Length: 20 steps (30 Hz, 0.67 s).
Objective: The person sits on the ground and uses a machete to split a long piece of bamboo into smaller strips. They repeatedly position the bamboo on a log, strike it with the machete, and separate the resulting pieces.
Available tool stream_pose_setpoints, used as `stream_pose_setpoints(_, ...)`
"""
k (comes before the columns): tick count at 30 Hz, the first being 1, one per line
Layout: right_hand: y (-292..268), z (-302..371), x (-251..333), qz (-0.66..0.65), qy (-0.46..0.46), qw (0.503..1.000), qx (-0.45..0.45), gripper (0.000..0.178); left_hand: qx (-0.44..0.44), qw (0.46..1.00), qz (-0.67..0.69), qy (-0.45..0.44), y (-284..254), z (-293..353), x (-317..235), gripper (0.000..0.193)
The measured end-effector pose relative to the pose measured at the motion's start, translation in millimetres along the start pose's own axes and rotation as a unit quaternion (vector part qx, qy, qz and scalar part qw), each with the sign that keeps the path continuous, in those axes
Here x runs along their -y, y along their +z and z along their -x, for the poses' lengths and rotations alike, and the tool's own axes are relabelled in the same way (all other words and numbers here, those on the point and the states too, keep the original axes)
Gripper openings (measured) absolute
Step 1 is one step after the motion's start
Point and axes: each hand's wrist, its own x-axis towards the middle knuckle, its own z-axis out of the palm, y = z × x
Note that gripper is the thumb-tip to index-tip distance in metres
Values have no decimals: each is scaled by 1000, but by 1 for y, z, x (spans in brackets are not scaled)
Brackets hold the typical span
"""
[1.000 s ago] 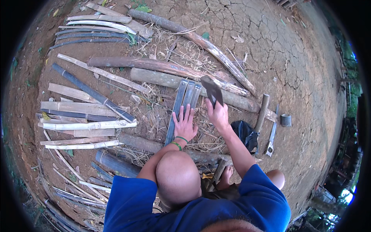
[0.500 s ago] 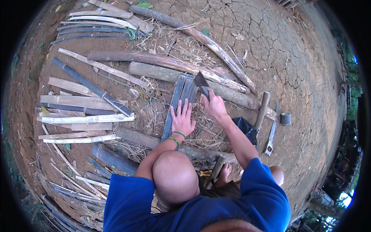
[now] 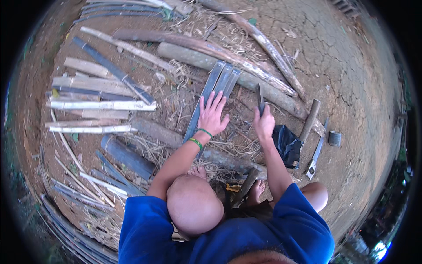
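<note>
My left hand (image 3: 213,115) lies with fingers outstretched on dark split bamboo strips (image 3: 215,81) set side by side. Their far ends rest across a grey-green pole (image 3: 187,55). My right hand (image 3: 264,125) is closed round the handle of a broad-bladed knife (image 3: 260,93), held to the right of the strips and apart from them. The blade points away from me and shows nearly edge-on. Part of the strips is covered by my left hand and forearm.
Right of my right hand are a black plastic bag (image 3: 286,146), a short wooden stick (image 3: 311,119), a hand saw (image 3: 317,152) and a small grey cylinder (image 3: 334,138). Split bamboo pieces (image 3: 94,105) lie at the left. Long poles (image 3: 259,42) cross the far ground, among shavings.
My right hand and the knife have moved right, away from the strips, and the blade has turned edge-on. My left hand stays on the strips. The whole view has shifted somewhat.
</note>
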Motion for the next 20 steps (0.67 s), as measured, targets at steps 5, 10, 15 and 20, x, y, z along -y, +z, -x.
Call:
stream_pose_setpoints(5, 2, 32, -59, 105, -51, 993, 17, 46, -106, 988, 113, -20, -27, 27, 20, 51)
stream_pose_setpoints(10, 16, 37, -100, 80, -189, 979, -3, 46, -393, 898, -10, -198, -110, 141, 77, 26)
stream_pose_setpoints(15, 28, 40, -99, 83, -225, 971, 3, 46, -539, 665, -185, -483, -138, 362, 163, 16)
stream_pose_setpoints(20, 30, 23, -129, 111, -259, 959, 45, 51, -373, 717, -131, -574, -101, 452, 152, 19)
